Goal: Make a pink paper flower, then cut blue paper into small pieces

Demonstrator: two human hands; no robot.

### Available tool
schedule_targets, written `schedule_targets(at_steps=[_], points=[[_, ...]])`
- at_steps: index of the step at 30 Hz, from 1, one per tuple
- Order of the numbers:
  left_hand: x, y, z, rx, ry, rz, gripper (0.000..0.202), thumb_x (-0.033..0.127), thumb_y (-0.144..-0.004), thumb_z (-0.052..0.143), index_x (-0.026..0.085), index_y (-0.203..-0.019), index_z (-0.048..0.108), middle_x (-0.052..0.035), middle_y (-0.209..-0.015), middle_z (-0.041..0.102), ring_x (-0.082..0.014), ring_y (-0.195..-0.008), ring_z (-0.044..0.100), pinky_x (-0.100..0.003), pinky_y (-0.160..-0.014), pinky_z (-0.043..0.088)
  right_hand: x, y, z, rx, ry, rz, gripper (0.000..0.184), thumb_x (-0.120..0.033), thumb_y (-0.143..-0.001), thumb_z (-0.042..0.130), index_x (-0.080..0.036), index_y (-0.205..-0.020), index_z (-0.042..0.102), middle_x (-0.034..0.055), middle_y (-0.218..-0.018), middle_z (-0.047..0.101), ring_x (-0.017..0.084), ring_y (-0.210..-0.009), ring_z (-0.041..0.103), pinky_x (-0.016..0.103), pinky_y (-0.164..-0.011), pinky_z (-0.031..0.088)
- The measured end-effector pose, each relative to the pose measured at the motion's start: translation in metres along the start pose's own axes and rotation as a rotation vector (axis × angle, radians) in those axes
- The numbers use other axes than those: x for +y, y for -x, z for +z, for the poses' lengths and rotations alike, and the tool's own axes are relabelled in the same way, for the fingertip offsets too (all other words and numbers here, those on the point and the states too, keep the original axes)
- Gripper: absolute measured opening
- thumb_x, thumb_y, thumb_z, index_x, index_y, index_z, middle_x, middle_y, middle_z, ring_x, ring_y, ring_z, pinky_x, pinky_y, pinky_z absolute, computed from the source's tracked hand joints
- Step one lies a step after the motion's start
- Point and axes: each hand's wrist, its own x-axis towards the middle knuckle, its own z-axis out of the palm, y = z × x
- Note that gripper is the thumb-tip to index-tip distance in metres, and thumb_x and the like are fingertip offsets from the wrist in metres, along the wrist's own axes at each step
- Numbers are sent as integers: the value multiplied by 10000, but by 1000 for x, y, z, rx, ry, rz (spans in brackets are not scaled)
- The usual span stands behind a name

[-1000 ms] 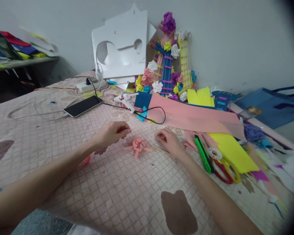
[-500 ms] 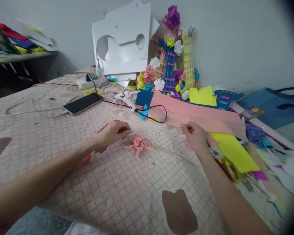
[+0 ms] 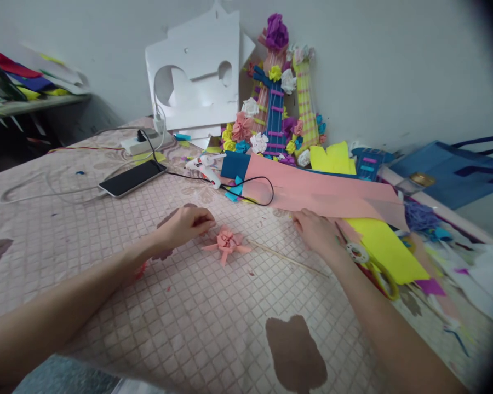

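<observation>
My left hand [image 3: 184, 223] rests on the checked cloth with its fingers curled into a loose fist, and nothing shows in it. Just right of it lies a small pink paper flower [image 3: 227, 242], not touched. My right hand [image 3: 317, 232] lies knuckles up on pink paper scraps at the edge of the long pink sheet [image 3: 324, 192]. Its fingers are bent down, and what they grip is hidden. A thin wooden stick [image 3: 287, 258] lies between the flower and my right wrist.
Red-and-yellow scissors [image 3: 380, 276] and a white tape ring [image 3: 356, 253] lie beside a yellow sheet [image 3: 384, 249]. A glue gun [image 3: 207, 167], its black cable, a phone [image 3: 132, 178], a power strip [image 3: 142, 143] and paper-flower towers [image 3: 277, 109] fill the back.
My right hand left the spot by the stick, went right to the pink scraps, then drew slightly back left. It now covers the green cutter seen earlier. My left hand stayed put.
</observation>
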Motion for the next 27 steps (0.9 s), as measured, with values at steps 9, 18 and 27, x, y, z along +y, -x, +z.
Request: schedule_targets(at_steps=[9, 18, 27], points=[[3, 1, -3, 7, -31, 5, 212, 297, -819, 513, 149, -794, 664, -1, -621, 561, -99, -554, 468, -208, -534, 334, 20, -9, -5, -24, -35, -6, 124, -126, -815, 483, -204, -782, 574, 39, -816, 628, 182, -720, 578, 278, -590, 369], [-2, 1, -2, -15, -4, -9, 228, 317, -838, 507, 147, -803, 655, -8, -630, 569, -99, -544, 478, -208, -522, 346, 7, -9, -26, 56, -61, 11, 154, -191, -855, 462, -205, -810, 609, 58, -844, 656, 201, -743, 596, 294, -610, 387], [7, 3, -5, -20, 7, -12, 161, 297, -798, 556, 155, -824, 629, -16, -705, 612, -112, -607, 528, -213, -559, 385, -54, 52, -29, -112, -394, -24, 40, -256, -825, 565, -231, -799, 547, 6, -798, 629, 170, -721, 579, 294, -653, 436]])
